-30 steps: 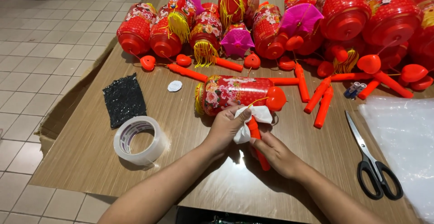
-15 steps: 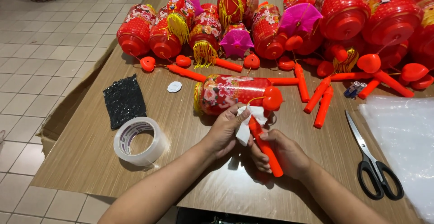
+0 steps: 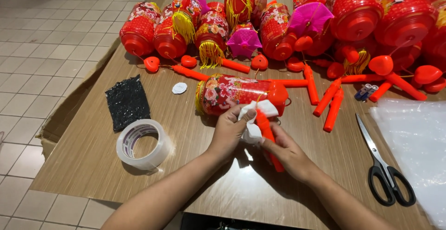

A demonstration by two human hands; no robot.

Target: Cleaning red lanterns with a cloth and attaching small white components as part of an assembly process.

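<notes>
Hands wrapping an orange stick on a wood-grain table

Right hand (image 3: 290, 153) grips the smooth orange plastic stick (image 3: 268, 137); left hand (image 3: 230, 130) pinches crumpled white paper (image 3: 253, 123) around it, just before the cylindrical red lantern (image 3: 232, 93); glossy tape roll (image 3: 141, 144) lies leftward.

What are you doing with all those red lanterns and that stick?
A person sits at a wooden table piled with red lanterns. The right hand holds an orange stick handle, and the left hand presses a white cloth or paper around its upper part. One lantern lies on its side just beyond the hands. A roll of clear tape sits to the left, black scissors to the right.
</notes>
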